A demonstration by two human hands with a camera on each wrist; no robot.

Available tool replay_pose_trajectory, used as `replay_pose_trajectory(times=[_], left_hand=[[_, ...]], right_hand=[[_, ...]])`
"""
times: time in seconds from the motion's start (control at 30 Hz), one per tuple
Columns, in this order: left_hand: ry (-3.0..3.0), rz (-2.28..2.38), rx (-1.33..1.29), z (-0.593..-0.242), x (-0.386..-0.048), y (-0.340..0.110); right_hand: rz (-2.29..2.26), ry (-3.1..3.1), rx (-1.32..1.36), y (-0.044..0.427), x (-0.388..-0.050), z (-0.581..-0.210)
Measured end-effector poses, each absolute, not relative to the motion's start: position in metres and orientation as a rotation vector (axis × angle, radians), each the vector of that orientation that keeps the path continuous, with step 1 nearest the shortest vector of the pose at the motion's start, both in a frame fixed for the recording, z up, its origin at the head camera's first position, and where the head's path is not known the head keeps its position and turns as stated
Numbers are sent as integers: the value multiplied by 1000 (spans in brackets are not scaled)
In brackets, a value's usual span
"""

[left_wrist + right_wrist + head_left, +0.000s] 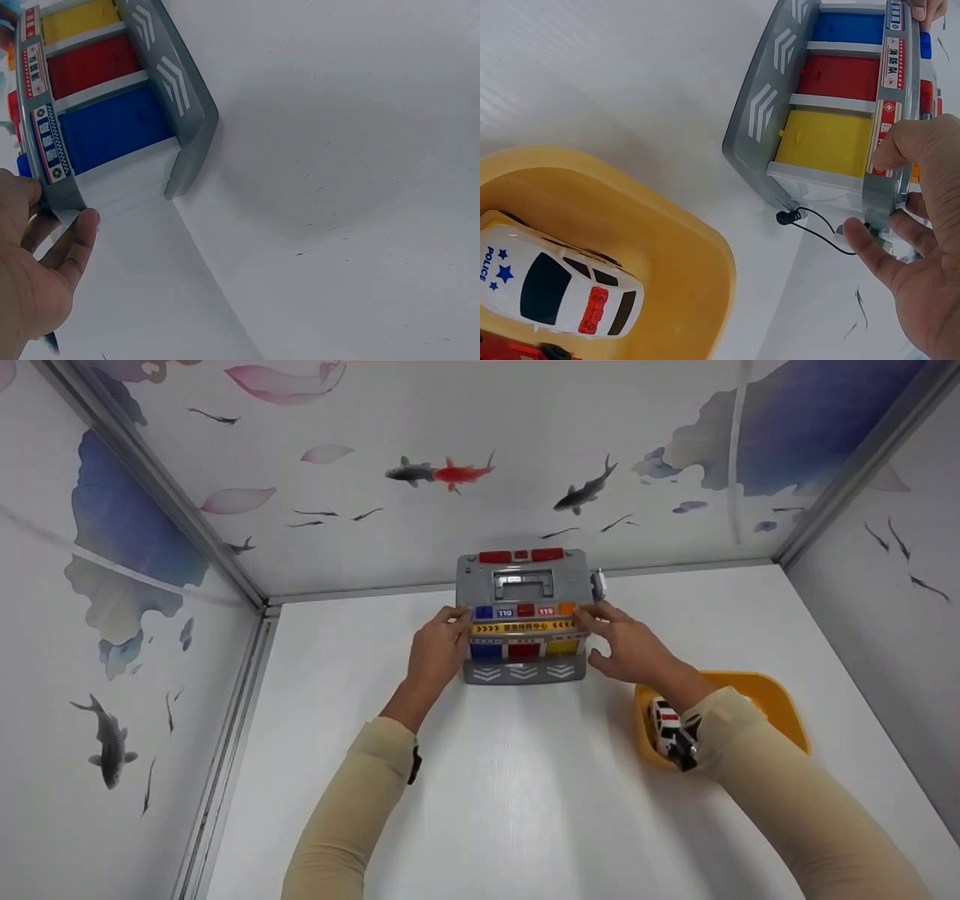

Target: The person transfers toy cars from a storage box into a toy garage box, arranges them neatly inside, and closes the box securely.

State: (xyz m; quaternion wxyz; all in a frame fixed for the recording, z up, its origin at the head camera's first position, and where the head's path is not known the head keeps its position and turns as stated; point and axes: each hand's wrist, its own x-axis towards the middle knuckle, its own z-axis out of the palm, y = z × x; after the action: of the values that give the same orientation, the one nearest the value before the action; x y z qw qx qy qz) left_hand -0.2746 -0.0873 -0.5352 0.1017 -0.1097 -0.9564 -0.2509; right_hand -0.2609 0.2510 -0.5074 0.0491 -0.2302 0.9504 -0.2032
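A grey toy station [523, 585] with blue, red and yellow doors stands at the back of the white table. My left hand [439, 649] grips its left edge; in the left wrist view the hand [49, 259] has thumb and fingers at the grey corner beside the blue door [116, 129]. On the other side my right hand [634, 649] holds the right edge, and in the right wrist view its thumb lies on the label strip near the yellow door [826, 142], with the other fingers spread around the corner. A black cord [821, 221] hangs by that corner.
Right of the station, a yellow basin [780, 709] sits under my right forearm. It holds a white toy police car [559, 281] and a red toy [510, 349]. Printed panels [495, 525] with fish and petals wall the table at the back and both sides.
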Motion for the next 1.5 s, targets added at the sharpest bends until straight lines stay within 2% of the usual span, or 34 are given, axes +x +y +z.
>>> replay_pose_trajectory(times=[1.5], left_hand=[[-2845,-806,-264,-536,-276,-91]], right_hand=[[-657,2822,-634,256,-249,-504]])
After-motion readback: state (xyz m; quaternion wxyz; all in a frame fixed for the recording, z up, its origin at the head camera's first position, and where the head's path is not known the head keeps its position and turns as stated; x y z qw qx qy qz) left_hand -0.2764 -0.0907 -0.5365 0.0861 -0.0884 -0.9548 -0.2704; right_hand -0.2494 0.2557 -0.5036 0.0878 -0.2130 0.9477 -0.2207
